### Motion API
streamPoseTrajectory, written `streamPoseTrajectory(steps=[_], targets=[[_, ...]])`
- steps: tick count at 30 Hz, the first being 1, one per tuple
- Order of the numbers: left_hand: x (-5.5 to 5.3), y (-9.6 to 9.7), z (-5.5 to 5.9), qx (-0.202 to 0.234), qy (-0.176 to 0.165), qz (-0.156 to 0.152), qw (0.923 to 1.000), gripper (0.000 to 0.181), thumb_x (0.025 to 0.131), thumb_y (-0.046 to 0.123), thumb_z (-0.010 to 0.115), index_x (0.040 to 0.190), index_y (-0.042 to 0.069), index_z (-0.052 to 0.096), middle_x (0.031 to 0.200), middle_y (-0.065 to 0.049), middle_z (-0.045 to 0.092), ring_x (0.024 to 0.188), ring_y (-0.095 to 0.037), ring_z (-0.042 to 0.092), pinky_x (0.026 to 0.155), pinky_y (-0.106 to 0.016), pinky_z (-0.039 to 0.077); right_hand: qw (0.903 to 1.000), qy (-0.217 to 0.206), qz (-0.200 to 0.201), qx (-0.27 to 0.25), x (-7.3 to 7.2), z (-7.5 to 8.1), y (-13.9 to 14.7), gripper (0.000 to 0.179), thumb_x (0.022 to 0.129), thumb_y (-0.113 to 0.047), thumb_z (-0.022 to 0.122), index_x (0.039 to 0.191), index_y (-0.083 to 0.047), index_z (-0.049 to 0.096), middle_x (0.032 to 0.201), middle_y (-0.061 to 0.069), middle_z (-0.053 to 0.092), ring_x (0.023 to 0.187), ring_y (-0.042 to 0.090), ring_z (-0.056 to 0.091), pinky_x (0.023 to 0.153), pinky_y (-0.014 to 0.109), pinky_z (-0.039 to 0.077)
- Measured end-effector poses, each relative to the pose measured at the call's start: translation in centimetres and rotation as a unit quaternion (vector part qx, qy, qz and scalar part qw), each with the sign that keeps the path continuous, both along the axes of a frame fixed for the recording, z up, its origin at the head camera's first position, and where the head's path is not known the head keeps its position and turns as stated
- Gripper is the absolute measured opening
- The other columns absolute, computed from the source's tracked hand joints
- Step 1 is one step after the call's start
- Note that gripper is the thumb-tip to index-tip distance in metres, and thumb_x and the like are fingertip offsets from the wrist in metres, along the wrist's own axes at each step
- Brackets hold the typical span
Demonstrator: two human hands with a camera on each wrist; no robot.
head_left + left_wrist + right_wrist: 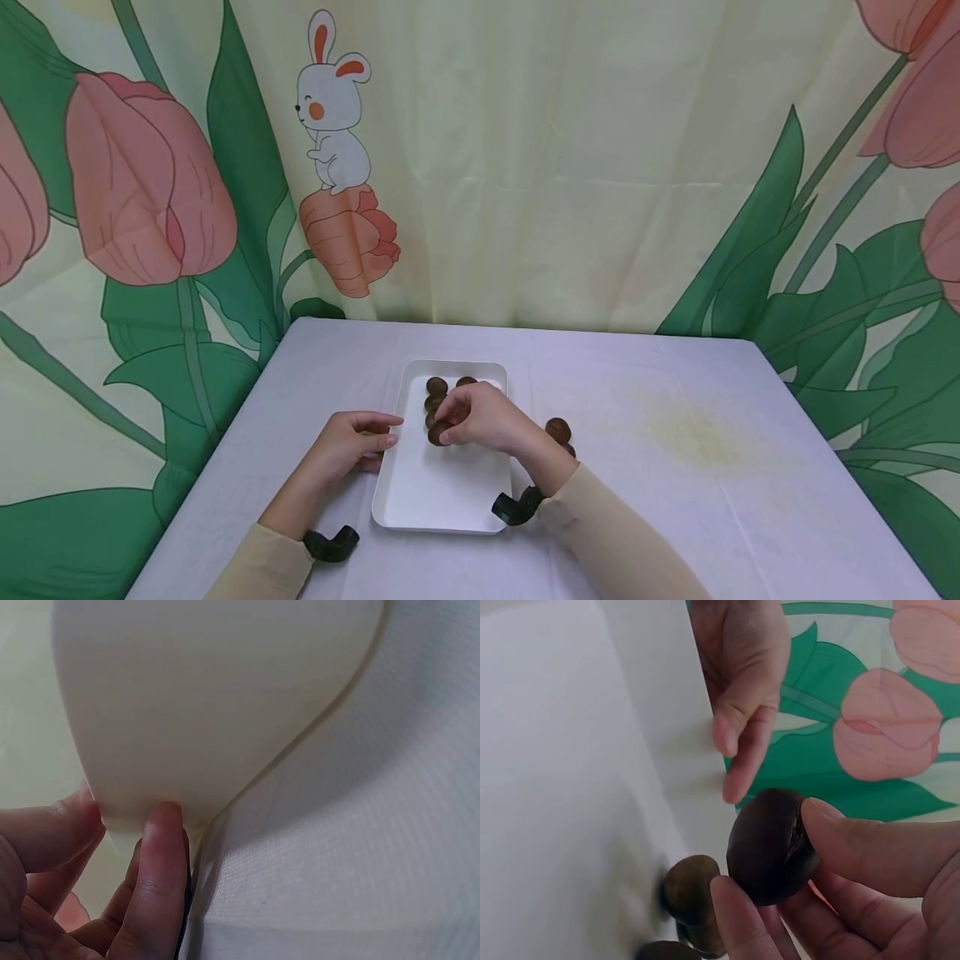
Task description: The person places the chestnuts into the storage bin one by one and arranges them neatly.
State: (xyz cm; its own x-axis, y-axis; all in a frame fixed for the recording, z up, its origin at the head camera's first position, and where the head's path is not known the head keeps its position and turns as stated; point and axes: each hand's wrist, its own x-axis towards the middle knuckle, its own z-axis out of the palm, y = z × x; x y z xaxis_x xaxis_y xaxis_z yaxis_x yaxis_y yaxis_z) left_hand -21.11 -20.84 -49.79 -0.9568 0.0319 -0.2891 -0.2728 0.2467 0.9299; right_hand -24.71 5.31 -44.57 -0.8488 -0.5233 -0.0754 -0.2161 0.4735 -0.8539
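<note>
A white rectangular tray (450,500) lies on the table. At its left edge the left hand (352,442) holds the rim, with thumb and fingertips against the tray wall (217,697). Over the tray, the right hand (483,421) pinches a dark brown chestnut (769,847) between thumb and fingers. More brown chestnuts (437,385) sit in a column in the tray's upper part, partly hidden by the right hand. Another chestnut (467,381) shows at the tray's far end. In the right wrist view, a lighter brown chestnut (692,889) stands beside the held one.
Right of the tray, under the right forearm, loose chestnuts (558,430) lie on the white tablecloth (637,500), partly covered by the arm. Black wrist straps (517,507) are worn on both arms. Behind the table hangs a curtain (525,167) printed with tulips and a rabbit.
</note>
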Motion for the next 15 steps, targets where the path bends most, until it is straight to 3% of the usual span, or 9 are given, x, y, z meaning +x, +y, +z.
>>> streamPoseTrajectory(steps=[15], targets=[[-0.2,-0.3,-0.2,0.009,0.001,-0.008,0.9999,0.037,0.092,0.009,0.085,0.127,0.004,0.078,0.118,-0.018,0.078,0.086,-0.021,0.079,0.068,-0.037,0.068,0.998,0.033,-0.02,0.051,0.1,-1.2,-1.9,0.023,0.077,-0.009,0.094,0.093,-0.017,0.08,0.084,-0.006,0.073,0.08,0.008,0.065,0.076,0.027,0.054]])
